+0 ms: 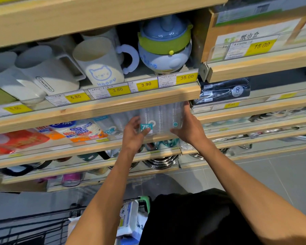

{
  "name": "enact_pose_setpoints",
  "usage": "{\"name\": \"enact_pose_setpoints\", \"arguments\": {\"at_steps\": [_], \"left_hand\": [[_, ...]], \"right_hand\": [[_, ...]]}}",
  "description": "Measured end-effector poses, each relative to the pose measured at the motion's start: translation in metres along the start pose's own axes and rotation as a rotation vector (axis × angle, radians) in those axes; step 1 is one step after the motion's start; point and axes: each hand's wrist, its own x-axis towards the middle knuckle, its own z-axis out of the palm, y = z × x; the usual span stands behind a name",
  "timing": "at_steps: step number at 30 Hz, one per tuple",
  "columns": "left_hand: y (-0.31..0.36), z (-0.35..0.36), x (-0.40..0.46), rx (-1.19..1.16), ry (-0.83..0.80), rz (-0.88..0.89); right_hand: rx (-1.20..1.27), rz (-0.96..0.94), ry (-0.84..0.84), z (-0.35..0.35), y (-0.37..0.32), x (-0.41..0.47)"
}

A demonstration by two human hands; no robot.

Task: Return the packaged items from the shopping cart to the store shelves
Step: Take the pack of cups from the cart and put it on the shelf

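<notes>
A clear pack of stacked plastic cups [162,117] with a teal "75" label lies on its side on the wooden shelf [88,145], its far end hidden under the shelf above. My left hand [133,133] grips the pack's near left end, thumb over the label. Against the pack's right side, my right hand [188,126] is pressed flat, fingers reaching up along it. The shopping cart [35,225] stands below at the left, holding white and blue packaged items [128,218].
Paper-cup packs [81,129] and red packages [16,140] lie left of the cups on the same shelf. Mugs [99,62] and a blue-green bottle [164,43] fill the shelf above. Dark packs [224,92] lie to the right, metal bowls [161,161] below. Grey floor tiles [272,177] spread right.
</notes>
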Motion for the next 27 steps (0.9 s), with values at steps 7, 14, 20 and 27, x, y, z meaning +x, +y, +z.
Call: {"name": "enact_pose_setpoints", "arguments": {"at_steps": [7,14,20,27], "left_hand": [[0.013,0.02,0.0,-0.037,0.11,0.023],[0.013,0.033,0.012,0.478,0.327,0.049],[-0.001,0.023,-0.011,0.566,0.349,0.106],[-0.074,0.031,-0.076,0.303,0.343,0.031]], "right_hand": [[0.147,-0.084,0.135,0.007,-0.001,0.013],[0.252,-0.12,0.094,0.022,0.014,0.032],[0.434,-0.044,0.156,0.028,0.01,-0.008],[0.215,-0.136,0.193,0.056,0.024,-0.045]]}}
